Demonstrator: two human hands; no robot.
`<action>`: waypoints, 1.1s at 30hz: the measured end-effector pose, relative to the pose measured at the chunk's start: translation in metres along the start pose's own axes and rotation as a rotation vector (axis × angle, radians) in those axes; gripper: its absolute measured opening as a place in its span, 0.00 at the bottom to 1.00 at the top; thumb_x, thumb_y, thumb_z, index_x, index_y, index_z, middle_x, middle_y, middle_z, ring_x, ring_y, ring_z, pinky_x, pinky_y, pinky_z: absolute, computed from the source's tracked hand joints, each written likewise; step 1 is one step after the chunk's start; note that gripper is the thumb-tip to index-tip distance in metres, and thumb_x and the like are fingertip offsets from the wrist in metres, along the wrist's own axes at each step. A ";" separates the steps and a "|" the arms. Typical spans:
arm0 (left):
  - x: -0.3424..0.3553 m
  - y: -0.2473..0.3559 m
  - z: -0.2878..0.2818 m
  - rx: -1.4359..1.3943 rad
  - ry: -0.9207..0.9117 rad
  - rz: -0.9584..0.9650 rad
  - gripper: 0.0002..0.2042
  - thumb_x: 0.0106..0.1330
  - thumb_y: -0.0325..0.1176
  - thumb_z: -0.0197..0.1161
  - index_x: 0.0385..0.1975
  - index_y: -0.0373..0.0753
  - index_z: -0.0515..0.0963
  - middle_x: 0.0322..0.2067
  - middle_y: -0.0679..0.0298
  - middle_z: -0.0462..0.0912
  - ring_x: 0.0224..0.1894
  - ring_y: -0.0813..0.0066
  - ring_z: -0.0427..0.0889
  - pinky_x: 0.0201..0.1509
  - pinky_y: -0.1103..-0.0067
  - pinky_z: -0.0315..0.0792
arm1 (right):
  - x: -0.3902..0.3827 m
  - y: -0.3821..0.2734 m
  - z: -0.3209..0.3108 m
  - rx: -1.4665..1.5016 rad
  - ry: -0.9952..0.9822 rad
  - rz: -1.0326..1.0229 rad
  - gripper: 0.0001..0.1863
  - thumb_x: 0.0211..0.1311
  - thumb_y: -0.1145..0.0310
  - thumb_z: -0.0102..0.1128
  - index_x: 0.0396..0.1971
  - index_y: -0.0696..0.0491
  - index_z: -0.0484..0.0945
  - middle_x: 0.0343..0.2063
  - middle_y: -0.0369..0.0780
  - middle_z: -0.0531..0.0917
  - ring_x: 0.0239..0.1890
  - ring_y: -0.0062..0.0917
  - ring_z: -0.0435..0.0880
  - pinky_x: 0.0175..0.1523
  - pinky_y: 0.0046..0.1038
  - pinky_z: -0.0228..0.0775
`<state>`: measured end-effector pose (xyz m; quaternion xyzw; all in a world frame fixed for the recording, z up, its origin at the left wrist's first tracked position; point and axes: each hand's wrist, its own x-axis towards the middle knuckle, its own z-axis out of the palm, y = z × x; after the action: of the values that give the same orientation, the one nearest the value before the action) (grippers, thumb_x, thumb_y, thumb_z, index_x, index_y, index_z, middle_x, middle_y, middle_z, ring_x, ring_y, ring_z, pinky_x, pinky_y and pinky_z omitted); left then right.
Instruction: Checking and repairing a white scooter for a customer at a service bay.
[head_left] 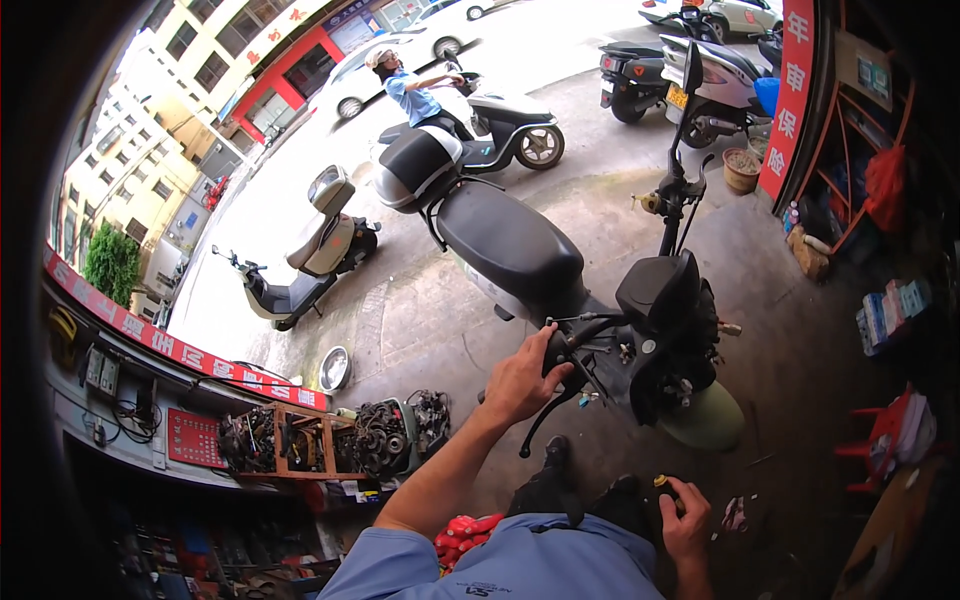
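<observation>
A black electric scooter (520, 250) stands in front of me with its front panel off and its wiring bare. My left hand (522, 378) is wrapped around the scooter's left handlebar grip (556, 350), just above the brake lever (545, 420). Low down beside my hip, my right hand (686, 518) is closed on a small tool with a yellow and black handle (664, 483). The scooter's black seat (508, 243) and a grey rear box (415, 165) lie beyond the handlebar.
A wooden rack of motor parts (330, 440) and a metal bowl (334, 368) sit at my left. A beige scooter (305, 255) is parked further out. A person rides a white scooter (500, 120) on the street. Shelves (870, 150) and red stools (885, 440) stand at the right.
</observation>
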<state>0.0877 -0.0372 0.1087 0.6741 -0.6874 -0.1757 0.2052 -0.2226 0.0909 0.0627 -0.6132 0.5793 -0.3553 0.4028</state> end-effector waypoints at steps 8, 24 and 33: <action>0.001 -0.001 0.000 0.008 0.007 0.007 0.29 0.63 0.42 0.60 0.62 0.42 0.59 0.53 0.49 0.72 0.50 0.48 0.76 0.51 0.63 0.71 | 0.003 -0.003 0.001 0.015 -0.008 0.011 0.13 0.53 0.74 0.58 0.39 0.61 0.78 0.28 0.47 0.78 0.30 0.41 0.78 0.35 0.33 0.69; 0.001 0.003 -0.002 0.026 -0.019 -0.043 0.29 0.62 0.42 0.61 0.61 0.44 0.60 0.50 0.48 0.74 0.48 0.45 0.76 0.49 0.61 0.71 | -0.008 0.018 0.014 0.048 -0.058 0.132 0.11 0.54 0.72 0.56 0.36 0.61 0.77 0.31 0.49 0.80 0.33 0.43 0.80 0.37 0.34 0.70; 0.003 0.002 -0.004 0.027 -0.050 -0.036 0.28 0.62 0.43 0.61 0.61 0.43 0.60 0.50 0.48 0.74 0.48 0.44 0.76 0.48 0.60 0.71 | -0.006 0.037 0.019 0.161 -0.063 0.143 0.10 0.59 0.72 0.53 0.35 0.62 0.77 0.18 0.37 0.77 0.15 0.17 0.72 0.21 0.20 0.61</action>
<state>0.0880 -0.0396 0.1140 0.6845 -0.6823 -0.1870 0.1759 -0.2218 0.0987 0.0217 -0.5468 0.5784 -0.3515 0.4929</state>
